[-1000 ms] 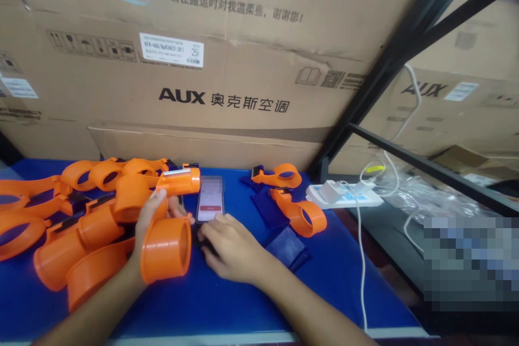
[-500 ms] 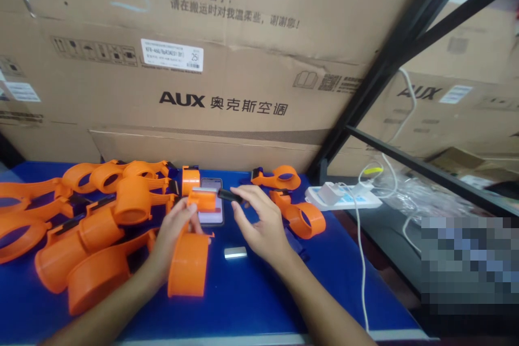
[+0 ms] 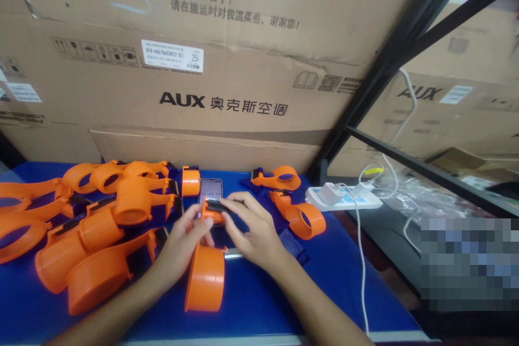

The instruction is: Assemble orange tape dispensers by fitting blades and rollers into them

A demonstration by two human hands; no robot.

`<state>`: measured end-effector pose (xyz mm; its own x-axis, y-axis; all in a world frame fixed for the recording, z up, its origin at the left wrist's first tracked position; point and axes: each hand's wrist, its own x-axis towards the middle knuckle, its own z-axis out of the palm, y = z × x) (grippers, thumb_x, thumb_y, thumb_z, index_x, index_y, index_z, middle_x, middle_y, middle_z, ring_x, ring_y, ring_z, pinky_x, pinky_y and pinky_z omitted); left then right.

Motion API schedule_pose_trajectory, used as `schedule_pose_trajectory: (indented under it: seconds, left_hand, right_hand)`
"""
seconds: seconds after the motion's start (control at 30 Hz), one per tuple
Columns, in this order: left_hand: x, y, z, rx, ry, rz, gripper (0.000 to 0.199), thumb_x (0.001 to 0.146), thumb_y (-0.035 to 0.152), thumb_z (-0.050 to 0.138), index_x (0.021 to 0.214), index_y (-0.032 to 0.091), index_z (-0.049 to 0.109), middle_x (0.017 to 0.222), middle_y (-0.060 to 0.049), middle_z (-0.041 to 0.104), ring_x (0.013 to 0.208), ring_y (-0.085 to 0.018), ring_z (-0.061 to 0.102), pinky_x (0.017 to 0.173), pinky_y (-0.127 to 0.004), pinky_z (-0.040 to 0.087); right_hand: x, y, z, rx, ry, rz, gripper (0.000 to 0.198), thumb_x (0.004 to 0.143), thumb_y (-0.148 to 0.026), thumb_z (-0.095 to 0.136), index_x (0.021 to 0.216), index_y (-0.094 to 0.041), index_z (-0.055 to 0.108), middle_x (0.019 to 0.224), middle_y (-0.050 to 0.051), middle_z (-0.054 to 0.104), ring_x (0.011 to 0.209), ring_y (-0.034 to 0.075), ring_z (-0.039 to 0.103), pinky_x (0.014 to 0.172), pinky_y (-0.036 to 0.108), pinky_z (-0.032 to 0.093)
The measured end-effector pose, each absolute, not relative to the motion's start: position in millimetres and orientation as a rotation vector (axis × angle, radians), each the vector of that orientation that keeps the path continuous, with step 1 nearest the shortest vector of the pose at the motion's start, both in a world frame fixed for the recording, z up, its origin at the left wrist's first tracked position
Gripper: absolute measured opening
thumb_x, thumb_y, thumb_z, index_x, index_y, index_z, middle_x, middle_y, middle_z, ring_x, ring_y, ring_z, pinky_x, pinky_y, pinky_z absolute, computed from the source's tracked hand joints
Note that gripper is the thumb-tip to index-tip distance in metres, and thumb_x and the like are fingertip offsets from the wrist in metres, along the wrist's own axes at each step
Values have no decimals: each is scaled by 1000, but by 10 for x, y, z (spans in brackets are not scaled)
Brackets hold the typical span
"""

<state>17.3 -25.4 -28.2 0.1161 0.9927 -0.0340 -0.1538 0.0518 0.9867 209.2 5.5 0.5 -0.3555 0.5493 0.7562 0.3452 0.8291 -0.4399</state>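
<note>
My left hand (image 3: pixel 181 239) grips an orange plastic tape dispenser (image 3: pixel 206 281) by its narrow head, with the wide ring hanging toward me. Thumb and fingers of my right hand (image 3: pixel 259 233) pinch a short black cylindrical piece (image 3: pixel 216 206), which lies across the dispenser's head. Whether that piece is fully seated, I cannot tell. On the blue tabletop beside the ring, a small silver metal strip (image 3: pixel 232 253) is partly covered by my right hand. Behind both hands lies a phone (image 3: pixel 211 186) with its screen lit, its lower part hidden.
Several orange dispensers (image 3: pixel 133 199) crowd the left side of the blue table (image 3: pixel 259 308). More dispensers (image 3: pixel 310 220) lie at the right. A white power strip (image 3: pixel 344 198) with cables sits at the right edge, by a black metal frame (image 3: pixel 365 81). Large cardboard boxes (image 3: pixel 223 75) stand behind.
The held dispenser has shifted right and slightly toward me. My right hand has brought the black piece from beside the dispenser's head to lie across it.
</note>
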Motion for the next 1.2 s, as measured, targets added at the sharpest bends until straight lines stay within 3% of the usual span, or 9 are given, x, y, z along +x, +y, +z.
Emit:
schedule_pose_trajectory:
  seconds: [0.17, 0.37, 0.5, 0.63, 0.83, 1.1, 1.2]
  left_hand:
    - [198, -268, -275, 1144, 1003, 1134, 42, 91, 52, 68, 116, 19, 63, 67, -1, 69, 61, -16, 62, 63, -24, 46]
    - [230, -236, -357, 973, 979, 1079, 43, 89, 59, 68, 105, 19, 64, 57, 0, 64, 50, -16, 60, 53, -24, 47]
    - [227, -235, -325, 825, 1011, 1088, 40, 84, 56, 73, 78, 18, 65, 50, 0, 60, 43, -14, 54, 51, -24, 47]
    - [232, -263, -279, 766, 1042, 1068, 54, 86, 59, 69, 55, 17, 56, 47, -5, 59, 43, -14, 55, 48, -23, 45]
    - [240, -256, -276, 755, 1019, 1091, 49, 83, 59, 73, 63, 17, 59, 50, -2, 60, 44, -14, 55, 50, -24, 47]
    - [213, -178, -350, 738, 1002, 1072, 43, 80, 56, 77, 75, 19, 57, 49, 1, 59, 42, -14, 55, 49, -25, 50]
    - [225, -180, -350, 730, 972, 1092, 39, 80, 53, 78, 85, 20, 58, 49, 4, 57, 41, -13, 54, 53, -27, 54]
  right_hand:
    - [2087, 58, -7, -660, -2041, 315, 33, 97, -15, 58, 127, -25, 68, 117, 11, 68, 107, 22, 69, 91, 39, 61]
    - [2096, 11, 64, -544, -2168, 426, 38, 95, -16, 58, 132, -24, 65, 121, 11, 66, 109, 22, 67, 94, 38, 59]
    - [2172, 106, 83, -682, -2095, 425, 31, 100, -23, 55, 130, -23, 65, 123, 10, 68, 111, 22, 67, 97, 38, 56]
    - [2328, 368, -31, -1214, -1932, 150, 33, 103, -31, 50, 130, -18, 64, 130, 15, 67, 124, 29, 60, 111, 49, 45]
    - [2461, 569, -231, -1708, -2194, -47, 51, 100, -35, 54, 141, -5, 56, 138, 25, 62, 130, 39, 53, 112, 52, 38]
    - [2401, 502, -211, -1451, -2404, 58, 34, 102, -30, 53, 132, -17, 64, 130, 15, 67, 121, 29, 56, 101, 44, 43]
    - [2389, 492, -205, -1467, -2407, 11, 33, 101, -26, 55, 131, -17, 65, 132, 17, 65, 123, 30, 55, 100, 44, 43]
